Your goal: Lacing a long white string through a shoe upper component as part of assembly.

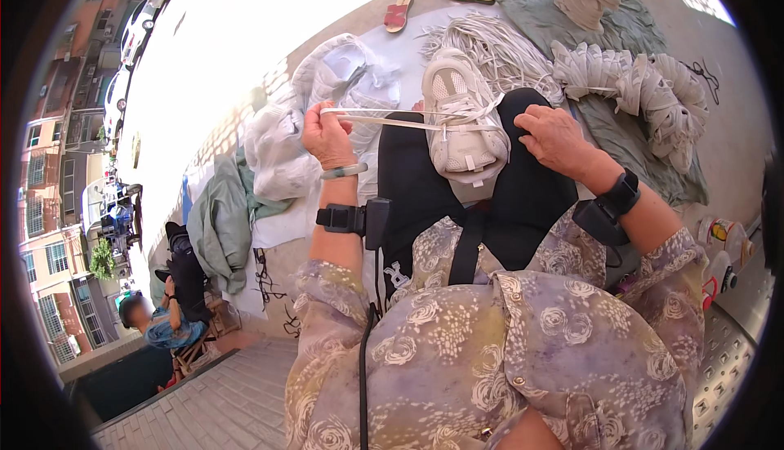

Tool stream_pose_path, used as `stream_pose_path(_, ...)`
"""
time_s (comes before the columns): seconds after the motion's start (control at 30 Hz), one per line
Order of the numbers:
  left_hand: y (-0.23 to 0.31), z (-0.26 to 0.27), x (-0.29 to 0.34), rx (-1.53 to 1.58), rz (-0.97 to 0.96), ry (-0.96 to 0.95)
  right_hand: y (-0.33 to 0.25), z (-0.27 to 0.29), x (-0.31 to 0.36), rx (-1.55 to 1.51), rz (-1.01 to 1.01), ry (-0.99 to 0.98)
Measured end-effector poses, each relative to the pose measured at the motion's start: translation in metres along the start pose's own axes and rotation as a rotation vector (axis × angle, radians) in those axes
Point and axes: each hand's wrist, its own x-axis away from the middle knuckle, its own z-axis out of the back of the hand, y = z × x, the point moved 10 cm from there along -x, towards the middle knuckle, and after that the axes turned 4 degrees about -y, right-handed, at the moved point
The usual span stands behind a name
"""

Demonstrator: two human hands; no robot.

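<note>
A pale beige sneaker [465,152] rests between my black-trousered knees, with white laces across its middle. From it a white shoelace [384,118] stretches taut to the left in a long loop. My left hand [328,135] is closed around the far end of that loop, left of the shoe. On the other side, my right hand [559,141] hovers by my right knee, thumb and fingers pinched together. Whether a lace end sits in that pinch I cannot make out. Both wrists wear dark strapped devices.
Beyond the sneaker lies a heap of loose white laces [506,54]. Bundled pale shoes [653,95] lie on a green cloth at right. White plastic bags [282,144] stand at left, near a crumpled green cloth [216,225]. Red slippers [398,14] lie farther off. Someone sits [175,323] at far left.
</note>
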Motion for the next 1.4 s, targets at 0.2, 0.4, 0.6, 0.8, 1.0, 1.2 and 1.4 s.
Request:
stream_pose_path(0.2, 0.005, 0.0, 0.003, 0.038, -0.001, -0.021, 0.001, -0.043, -0.03, 0.005, -0.123, -0.115)
stream_pose_path(0.4, -0.009, 0.007, 0.005, 0.095, 0.038, 0.024, 0.002, -0.04, -0.03, 0.033, -0.116, -0.137)
stream_pose_path(0.6, -0.031, -0.028, 0.028, 0.067, 0.082, -0.089, 0.054, -0.01, 0.028, 0.312, -0.133, -0.332)
stream_pose_path(0.8, -0.054, -0.089, 0.069, -0.249, 0.093, -0.337, 0.185, 0.044, 0.172, 0.404, -0.539, -0.417)
stream_pose_path(1.0, -0.02, -0.12, 0.097, -0.431, -0.226, -0.458, 0.279, 0.066, 0.283, 0.373, -0.749, -0.33)
stream_pose_path(1.2, -0.002, -0.11, 0.114, -0.572, -0.358, -0.495, 0.315, 0.05, 0.302, 0.393, -0.806, -0.327)
stream_pose_path(1.4, -0.011, -0.097, 0.103, -0.617, -0.455, -0.427, 0.275, 0.041, 0.251, 0.31, -0.663, -0.203)
